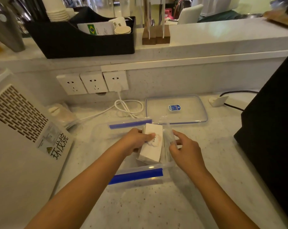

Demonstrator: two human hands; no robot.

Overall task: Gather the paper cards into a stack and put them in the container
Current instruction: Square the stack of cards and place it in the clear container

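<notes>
Counter [156,204]: left hand [136,141] grips card stack [152,144] in container [136,176], right hand [184,149] loosely open

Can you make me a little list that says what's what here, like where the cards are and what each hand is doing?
cards: white stack, inside the clear box
box: clear plastic with blue clips, open, on the counter
lid: clear lid, lying flat behind the box
left hand: left hand holding the stack, thumb on top
right hand: right hand touching the box's right wall
cable: white cable, plugged into the wall socket
top card: the word "love." is printed on it
</notes>
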